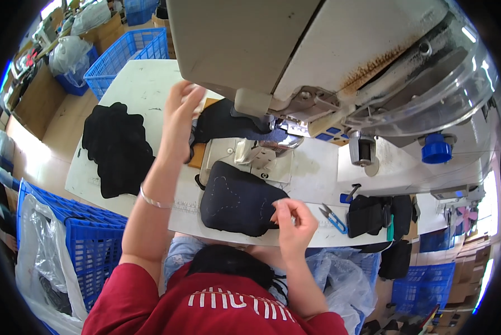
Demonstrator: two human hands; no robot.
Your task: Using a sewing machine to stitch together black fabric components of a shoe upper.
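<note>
A dark navy fabric piece (228,198) with pale dashed marks lies at the table's near edge, in front of a sewing machine (239,44). My right hand (296,223) pinches at its right edge, the fingers curled. My left hand (182,114) is raised beside the machine head, its fingers bent inward; what they hold, if anything, I cannot make out. Beside that hand, a black fabric piece (219,120) lies under the machine head, reaching toward the needle area. The needle itself is hard to see.
Stacked black fabric pieces (119,148) lie on the table's left. Blue thread snips (334,219) rest right of my right hand, near folded black pieces (367,215). A thread spool (364,149) sits on the machine. Blue crates (94,245) stand beside the table.
</note>
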